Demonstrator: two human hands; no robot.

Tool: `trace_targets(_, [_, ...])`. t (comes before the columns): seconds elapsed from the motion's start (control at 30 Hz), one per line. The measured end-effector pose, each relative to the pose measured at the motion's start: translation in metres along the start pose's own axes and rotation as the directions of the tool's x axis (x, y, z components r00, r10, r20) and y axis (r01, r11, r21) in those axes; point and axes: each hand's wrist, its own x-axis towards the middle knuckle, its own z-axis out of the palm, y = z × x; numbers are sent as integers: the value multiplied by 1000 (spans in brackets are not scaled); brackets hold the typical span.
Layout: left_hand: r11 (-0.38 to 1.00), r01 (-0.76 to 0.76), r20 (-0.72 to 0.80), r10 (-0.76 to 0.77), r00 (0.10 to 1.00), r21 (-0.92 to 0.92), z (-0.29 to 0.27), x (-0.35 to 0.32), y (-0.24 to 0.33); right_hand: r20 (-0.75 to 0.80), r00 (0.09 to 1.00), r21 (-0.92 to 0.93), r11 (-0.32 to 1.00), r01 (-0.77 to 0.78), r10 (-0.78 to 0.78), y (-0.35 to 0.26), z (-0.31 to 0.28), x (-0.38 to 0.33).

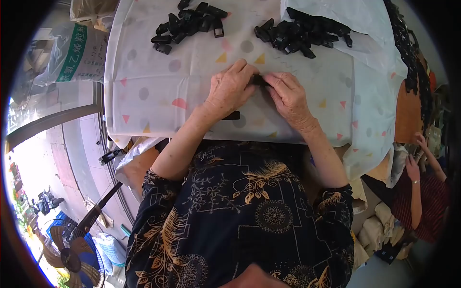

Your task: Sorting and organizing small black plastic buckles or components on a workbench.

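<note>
Above the middle of the table, my left hand (pixel 234 85) and my right hand (pixel 289 97) meet around a small black plastic part (pixel 260 80). Fingertips of both hands pinch it from either side, and they hide much of its shape. Under my left wrist lies another black piece (pixel 233 115), partly covered by the arm. Beyond my hands sit two heaps of small black plastic pieces, a left heap (pixel 189 24) and a right heap (pixel 300 34). The right heap lies partly on a white plastic sheet.
A patterned cloth (pixel 158 96) covers the table. At the far left stands a plastic sack (pixel 79 53) with green print. A fan (pixel 72 259) is at lower left. Black strips (pixel 408 53) hang along the right edge, where another person (pixel 422 201) works.
</note>
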Motion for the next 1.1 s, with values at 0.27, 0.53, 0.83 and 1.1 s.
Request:
trace_targets(0.27, [999,8,17,-9,1000,38,-3,4,3,36,996,-279,956,87,-80,0,3,-7])
trace_targets(0.53, [991,137,-161,-134,978,7,-30,24,-22,-266,929,-94,953,-289,255,47,-36,1])
trace_targets(0.83, [907,162,-248,-66,966,388,-45,85,-45,-180,936,-177,926,-332,302,88,-27,13])
trace_targets(1.1, [981,-153,26,151,988,117,-13,41,-10,-135,955,-68,959,-274,263,75,-43,-20])
